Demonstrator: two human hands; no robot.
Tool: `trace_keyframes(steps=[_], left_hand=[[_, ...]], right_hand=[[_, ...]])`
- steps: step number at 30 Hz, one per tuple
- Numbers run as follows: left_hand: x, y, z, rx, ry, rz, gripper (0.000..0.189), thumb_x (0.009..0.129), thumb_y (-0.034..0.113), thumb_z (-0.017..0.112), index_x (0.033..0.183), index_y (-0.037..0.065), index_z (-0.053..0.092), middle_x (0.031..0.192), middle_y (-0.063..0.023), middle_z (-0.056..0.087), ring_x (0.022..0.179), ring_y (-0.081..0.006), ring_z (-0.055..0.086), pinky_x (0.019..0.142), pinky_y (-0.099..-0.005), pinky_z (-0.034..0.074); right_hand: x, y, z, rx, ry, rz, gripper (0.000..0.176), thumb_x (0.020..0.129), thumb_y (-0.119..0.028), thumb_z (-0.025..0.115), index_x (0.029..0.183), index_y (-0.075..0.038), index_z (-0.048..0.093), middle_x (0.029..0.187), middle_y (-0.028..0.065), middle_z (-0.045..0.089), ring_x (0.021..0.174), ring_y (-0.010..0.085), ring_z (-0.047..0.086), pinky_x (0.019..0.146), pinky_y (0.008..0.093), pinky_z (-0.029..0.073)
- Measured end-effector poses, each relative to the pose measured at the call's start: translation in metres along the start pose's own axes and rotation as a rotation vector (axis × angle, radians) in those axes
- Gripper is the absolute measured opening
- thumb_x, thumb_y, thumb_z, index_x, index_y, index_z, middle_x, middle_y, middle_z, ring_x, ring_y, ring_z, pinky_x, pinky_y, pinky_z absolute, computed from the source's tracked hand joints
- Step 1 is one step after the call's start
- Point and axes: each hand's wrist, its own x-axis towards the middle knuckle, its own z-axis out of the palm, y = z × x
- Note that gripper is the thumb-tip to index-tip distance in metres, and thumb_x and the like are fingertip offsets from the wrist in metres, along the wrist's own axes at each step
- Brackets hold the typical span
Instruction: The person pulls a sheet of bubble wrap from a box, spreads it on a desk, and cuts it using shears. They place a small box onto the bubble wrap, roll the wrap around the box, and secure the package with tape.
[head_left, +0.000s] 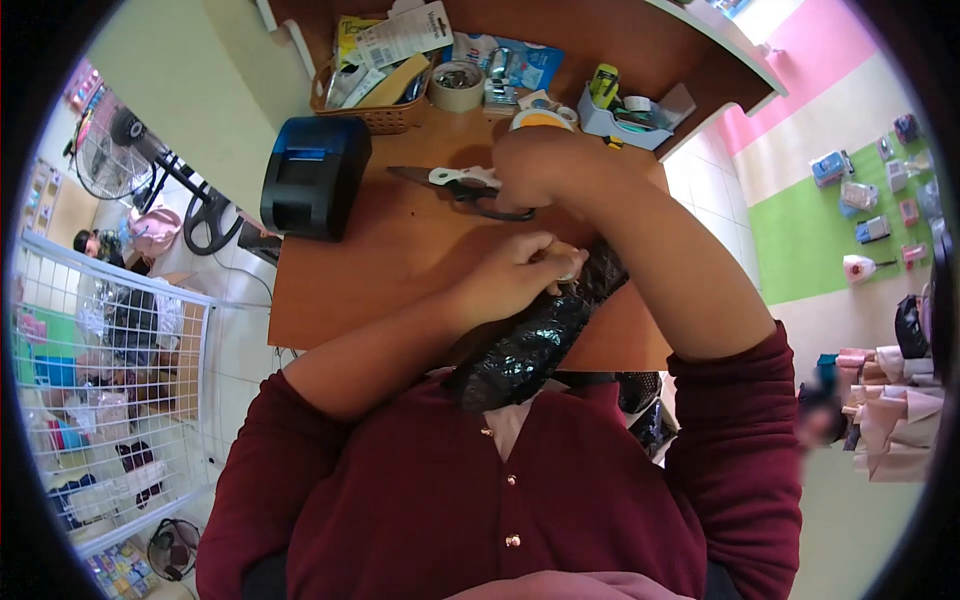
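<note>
Black-wrapped parcel (530, 340): held over the near edge of the counter (380, 280), one end against the person's chest. Left hand (510, 275) closed around its upper end. Right hand (540, 165) curled over the handles of the scissors (462, 183), which lie flat on the counter (fingers hidden; grip cannot be told). The right forearm crosses above the parcel. Beyond: printer (315, 175) to the left, wicker basket (375, 100), tape roll (457, 85) and grey tray (625, 115) along the far edge.

The right hand (540, 165) seemingly hides part of the scissors' (455, 180) handle.
</note>
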Motion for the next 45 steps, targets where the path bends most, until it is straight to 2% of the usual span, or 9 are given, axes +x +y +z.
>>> trace_keyframes(steps=[6, 8, 10, 16, 19, 28, 31, 36, 45], left_hand=[[-0.004, 0.011, -0.004, -0.045, -0.004, -0.183, 0.032, 0.100, 0.036, 0.063, 0.093, 0.005, 0.068, 0.085, 0.0002, 0.065, 0.074, -0.0064, 0.057, 0.071, -0.0220, 0.046], [-0.003, 0.010, -0.006, -0.085, -0.008, -0.176, 0.035, 0.098, 0.039, 0.066, 0.092, 0.005, 0.068, 0.081, 0.0013, 0.064, 0.070, -0.0055, 0.055, 0.068, -0.0207, 0.046], [-0.002, 0.018, -0.005, -0.042, 0.004, -0.284, 0.028, 0.099, 0.032, 0.065, 0.093, 0.005, 0.068, 0.088, -0.0016, 0.066, 0.077, -0.0079, 0.059, 0.073, -0.0229, 0.047], [-0.002, 0.028, 0.001, -0.225, 0.055, -0.462, 0.024, 0.097, 0.027, 0.067, 0.093, 0.004, 0.068, 0.089, -0.0041, 0.066, 0.077, -0.0126, 0.062, 0.073, -0.0260, 0.051], [-0.001, 0.016, 0.000, -0.273, -0.027, -0.415, 0.023, 0.098, 0.025, 0.066, 0.095, 0.003, 0.068, 0.090, -0.0048, 0.066, 0.080, -0.0164, 0.065, 0.074, -0.0289, 0.053], [0.003, 0.006, 0.048, -0.384, -0.022, -0.278, 0.024, 0.101, 0.023, 0.061, 0.103, 0.000, 0.067, 0.090, -0.0041, 0.065, 0.096, -0.0204, 0.066, 0.085, -0.0320, 0.051], [0.003, 0.018, 0.040, 0.034, -0.091, -0.271, 0.028, 0.101, 0.025, 0.060, 0.109, -0.002, 0.067, 0.090, -0.0028, 0.065, 0.095, -0.0186, 0.066, 0.082, -0.0283, 0.049], [0.011, 0.011, 0.019, 0.050, -0.178, -0.290, 0.030, 0.102, 0.025, 0.059, 0.110, -0.002, 0.068, 0.091, -0.0024, 0.065, 0.090, -0.0166, 0.064, 0.082, -0.0284, 0.047], [0.014, 0.002, 0.008, -0.282, -0.279, -0.378, 0.027, 0.099, 0.020, 0.061, 0.106, -0.005, 0.068, 0.100, -0.0100, 0.068, 0.111, -0.0299, 0.066, 0.093, -0.0364, 0.049]], right_hand=[[-0.058, 0.074, 0.064, 0.395, 0.355, -0.019, 0.041, 0.082, -0.042, 0.075, 0.084, -0.001, 0.066, 0.070, 0.0077, 0.064, 0.062, 0.0156, 0.058, 0.058, 0.0312, 0.046], [-0.097, 0.075, 0.094, 0.991, 0.390, -0.042, 0.036, 0.085, -0.037, 0.075, 0.094, -0.004, 0.063, 0.074, -0.0007, 0.058, 0.067, 0.0086, 0.051, 0.060, 0.0253, 0.041], [-0.128, 0.078, 0.134, 1.411, 0.423, -0.010, 0.045, 0.083, -0.033, 0.082, 0.107, -0.001, 0.060, 0.084, 0.0021, 0.062, 0.075, 0.0118, 0.056, 0.066, 0.0288, 0.046], [-0.130, 0.006, 0.209, 1.560, 0.861, 0.493, 0.051, 0.083, -0.022, 0.083, 0.116, 0.001, 0.051, 0.102, 0.0088, 0.061, 0.093, 0.0145, 0.058, 0.080, 0.0307, 0.050], [-0.126, 0.003, 0.204, 1.742, 0.953, 0.374, 0.049, 0.083, -0.013, 0.083, 0.115, 0.003, 0.050, 0.105, 0.0103, 0.062, 0.095, 0.0155, 0.060, 0.083, 0.0323, 0.053], [-0.134, 0.067, 0.226, 1.451, 0.949, 0.360, 0.041, 0.086, -0.024, 0.080, 0.111, -0.001, 0.057, 0.094, 0.0040, 0.062, 0.087, 0.0105, 0.061, 0.073, 0.0253, 0.050], [-0.193, 0.074, 0.232, 1.736, 0.728, 0.149, 0.050, 0.092, -0.042, 0.070, 0.117, -0.002, 0.055, 0.088, 0.0008, 0.055, 0.082, 0.0105, 0.058, 0.070, 0.0258, 0.048], [-0.269, 0.030, 0.229, 1.988, 0.286, -0.270, 0.078, 0.086, -0.071, 0.062, 0.118, 0.000, 0.052, 0.098, 0.0053, 0.052, 0.084, 0.0129, 0.057, 0.069, 0.0282, 0.053], [-0.263, -0.007, 0.238, 1.966, 0.285, -0.100, 0.061, 0.093, -0.061, 0.061, 0.112, -0.003, 0.056, 0.097, 0.0060, 0.058, 0.082, 0.0124, 0.056, 0.074, 0.0271, 0.048]])
